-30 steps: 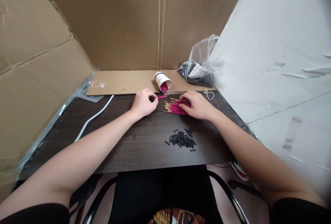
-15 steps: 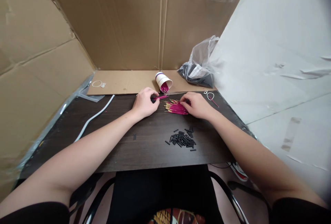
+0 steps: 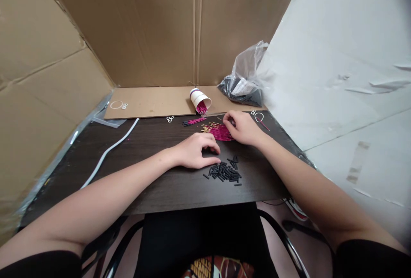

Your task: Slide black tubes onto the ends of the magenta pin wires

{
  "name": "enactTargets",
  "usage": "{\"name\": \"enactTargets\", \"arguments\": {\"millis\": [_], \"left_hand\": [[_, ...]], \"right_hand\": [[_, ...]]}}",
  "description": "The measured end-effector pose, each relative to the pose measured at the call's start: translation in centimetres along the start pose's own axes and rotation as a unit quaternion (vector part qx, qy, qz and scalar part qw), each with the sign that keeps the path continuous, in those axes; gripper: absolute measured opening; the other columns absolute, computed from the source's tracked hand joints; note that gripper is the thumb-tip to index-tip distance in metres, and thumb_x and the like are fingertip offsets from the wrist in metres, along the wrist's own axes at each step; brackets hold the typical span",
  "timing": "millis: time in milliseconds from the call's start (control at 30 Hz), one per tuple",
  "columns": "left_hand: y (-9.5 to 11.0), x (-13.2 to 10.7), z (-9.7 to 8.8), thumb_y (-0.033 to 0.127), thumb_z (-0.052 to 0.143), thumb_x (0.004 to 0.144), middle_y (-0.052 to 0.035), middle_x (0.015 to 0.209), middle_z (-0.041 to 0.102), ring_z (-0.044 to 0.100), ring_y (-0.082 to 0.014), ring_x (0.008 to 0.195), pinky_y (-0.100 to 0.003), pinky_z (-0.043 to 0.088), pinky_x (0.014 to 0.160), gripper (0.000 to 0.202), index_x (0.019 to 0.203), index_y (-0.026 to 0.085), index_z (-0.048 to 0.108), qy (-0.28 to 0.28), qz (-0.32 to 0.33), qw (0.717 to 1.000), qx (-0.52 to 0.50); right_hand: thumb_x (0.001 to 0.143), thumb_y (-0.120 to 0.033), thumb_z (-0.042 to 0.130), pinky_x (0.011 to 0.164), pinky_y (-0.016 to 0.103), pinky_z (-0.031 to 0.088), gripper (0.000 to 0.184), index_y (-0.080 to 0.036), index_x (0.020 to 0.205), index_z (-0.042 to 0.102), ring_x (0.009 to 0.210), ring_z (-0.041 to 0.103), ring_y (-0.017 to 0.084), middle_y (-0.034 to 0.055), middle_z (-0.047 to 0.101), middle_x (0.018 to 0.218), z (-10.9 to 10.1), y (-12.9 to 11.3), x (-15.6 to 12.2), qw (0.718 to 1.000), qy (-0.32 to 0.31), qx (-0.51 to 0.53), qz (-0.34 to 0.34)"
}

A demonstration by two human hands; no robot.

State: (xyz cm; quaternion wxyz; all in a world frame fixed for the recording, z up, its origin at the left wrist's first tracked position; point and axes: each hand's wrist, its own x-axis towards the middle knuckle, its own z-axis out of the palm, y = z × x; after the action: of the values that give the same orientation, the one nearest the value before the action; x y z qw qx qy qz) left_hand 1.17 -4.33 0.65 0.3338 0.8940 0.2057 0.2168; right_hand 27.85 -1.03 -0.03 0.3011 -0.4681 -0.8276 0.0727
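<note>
My left hand (image 3: 199,150) hovers at the upper left edge of a heap of short black tube pieces (image 3: 224,172), thumb and fingers apart, with nothing seen between them. My right hand (image 3: 243,129) is at the right end of a bunch of pink wires (image 3: 221,132) with gold-coloured tips. Its fingers are curled into a pinch, and a thin gold tip pokes out to their left, apart from the bunch; most of that wire is hidden. Behind my left hand lies a small group of pink wires with black ends (image 3: 193,121).
A paper cup (image 3: 199,98) holding pink wires lies tipped on a cardboard strip (image 3: 150,100). At the back right sits a clear bag of black pieces (image 3: 244,87). A pale tube (image 3: 111,147) curves across the left side. White loops (image 3: 170,119) lie about, one near a single wire (image 3: 263,124).
My left hand has left the black-ended wires and moved right and toward me, to the black tube pieces; its fingers have spread. My right hand has lifted slightly at the pink bunch.
</note>
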Motion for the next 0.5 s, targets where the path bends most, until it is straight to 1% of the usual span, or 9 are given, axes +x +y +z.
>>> {"name": "enactTargets", "arguments": {"millis": [67, 167, 233, 300, 367, 433, 500], "left_hand": [[0.0, 0.0, 0.0, 0.039, 0.085, 0.094, -0.0087, 0.102, 0.076, 0.072, -0.0234, 0.091, -0.041, 0.058, 0.092, 0.019, 0.104, 0.023, 0.086, -0.011, 0.003, 1.000, 0.008], [-0.3, 0.0, -0.2, 0.031, 0.078, 0.099, -0.0074, 0.100, 0.077, 0.072, -0.0219, 0.088, -0.041, 0.058, 0.090, 0.011, 0.098, 0.024, 0.086, -0.002, 0.001, 1.000, 0.010], [-0.6, 0.0, -0.4, 0.026, 0.072, 0.101, -0.0075, 0.101, 0.077, 0.072, -0.0221, 0.090, -0.041, 0.058, 0.091, 0.013, 0.096, 0.023, 0.084, 0.010, -0.003, 1.000, 0.011], [-0.9, 0.1, -0.5, 0.024, 0.069, 0.102, -0.0084, 0.102, 0.076, 0.071, -0.0232, 0.094, -0.041, 0.057, 0.092, 0.014, 0.095, 0.021, 0.080, 0.020, -0.008, 1.000, 0.020], [-1.1, 0.1, -0.5, 0.023, 0.065, 0.103, -0.0091, 0.102, 0.075, 0.069, -0.0240, 0.095, -0.041, 0.056, 0.092, 0.015, 0.093, 0.020, 0.075, 0.029, -0.014, 0.999, 0.033], [-1.2, 0.2, -0.4, 0.023, 0.063, 0.104, -0.0087, 0.101, 0.075, 0.068, -0.0233, 0.093, -0.041, 0.055, 0.090, 0.014, 0.093, 0.019, 0.071, 0.055, -0.036, 0.997, 0.032], [-1.3, 0.4, -0.3, 0.024, 0.061, 0.106, -0.0073, 0.097, 0.076, 0.068, -0.0212, 0.088, -0.038, 0.055, 0.085, 0.014, 0.096, 0.019, 0.070, 0.103, -0.077, 0.992, -0.005]], "right_hand": [[0.104, -0.023, 0.062, 0.078, 0.039, 0.050, 0.008, -0.022, 0.099, 0.068, 0.080, 0.067, 0.024, 0.0074, 0.076, 0.090, -0.2, -0.3, 0.0, 0.999, 0.020, 0.023, 0.008], [0.104, -0.025, 0.065, 0.080, 0.039, 0.053, 0.009, -0.022, 0.100, 0.072, 0.081, 0.070, 0.023, 0.0066, 0.079, 0.092, -0.4, -0.9, -0.1, 0.998, 0.027, 0.052, 0.003], [0.104, -0.026, 0.067, 0.084, 0.040, 0.056, 0.010, -0.022, 0.102, 0.076, 0.085, 0.073, 0.023, 0.0067, 0.082, 0.098, -0.6, -1.2, -0.1, 0.997, 0.024, 0.067, -0.004], [0.104, -0.026, 0.068, 0.088, 0.042, 0.057, 0.013, -0.022, 0.105, 0.080, 0.091, 0.076, 0.025, 0.0077, 0.084, 0.105, -0.8, -1.5, -0.1, 0.997, 0.022, 0.077, -0.009], [0.105, -0.027, 0.068, 0.091, 0.044, 0.058, 0.015, -0.023, 0.106, 0.082, 0.094, 0.077, 0.026, 0.0085, 0.085, 0.108, -0.9, -1.7, -0.1, 0.996, 0.022, 0.082, -0.013], [0.105, -0.029, 0.067, 0.090, 0.043, 0.057, 0.016, -0.023, 0.104, 0.082, 0.093, 0.077, 0.026, 0.0080, 0.085, 0.106, -1.0, -2.0, -0.1, 0.996, 0.026, 0.084, -0.018], [0.105, -0.031, 0.067, 0.085, 0.041, 0.057, 0.017, -0.022, 0.100, 0.080, 0.088, 0.076, 0.024, 0.0071, 0.084, 0.100, -1.2, -2.4, -0.1, 0.995, 0.042, 0.092, -0.017]]}}
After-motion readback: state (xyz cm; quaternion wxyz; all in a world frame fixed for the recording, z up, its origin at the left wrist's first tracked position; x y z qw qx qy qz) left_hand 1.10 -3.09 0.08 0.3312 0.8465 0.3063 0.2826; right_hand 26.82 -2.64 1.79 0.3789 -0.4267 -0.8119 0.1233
